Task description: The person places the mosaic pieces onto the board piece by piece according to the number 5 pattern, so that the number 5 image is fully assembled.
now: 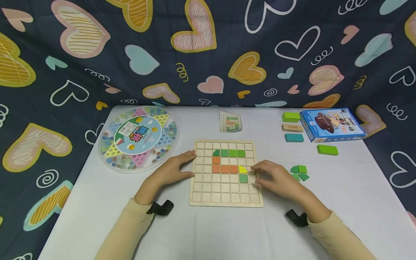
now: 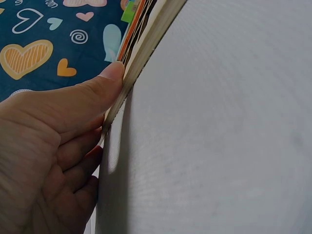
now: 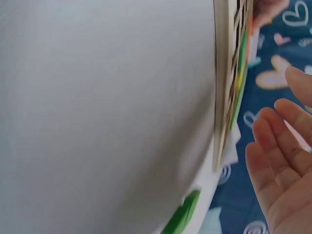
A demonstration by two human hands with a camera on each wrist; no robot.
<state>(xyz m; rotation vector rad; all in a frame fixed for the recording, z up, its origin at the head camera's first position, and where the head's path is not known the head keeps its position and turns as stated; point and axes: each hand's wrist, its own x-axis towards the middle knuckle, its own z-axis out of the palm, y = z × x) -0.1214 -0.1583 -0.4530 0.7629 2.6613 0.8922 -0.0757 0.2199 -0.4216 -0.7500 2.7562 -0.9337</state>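
Note:
A wooden grid board (image 1: 211, 198) lies on the white table. Set into its squares are green tiles (image 1: 233, 153) along the top, orange tiles (image 1: 225, 168) below them, a yellow rounded tile (image 1: 242, 169) and a lower green tile (image 1: 243, 178). My left hand (image 1: 173, 168) rests at the board's left side, its thumb (image 2: 109, 78) touching the edge in the left wrist view. Over the right edge hovers my right hand (image 1: 276, 178), fingers loosely bent with nothing between them; the right wrist view shows its palm (image 3: 292, 204) facing the board.
Beside my right hand lie several loose green tiles (image 1: 302, 169). A pattern card (image 1: 230, 122) sits behind the board. To the left is a round marble game board (image 1: 138, 139). At the back right are a blue box (image 1: 333, 124) and several blocks, among them a teal block (image 1: 294, 138).

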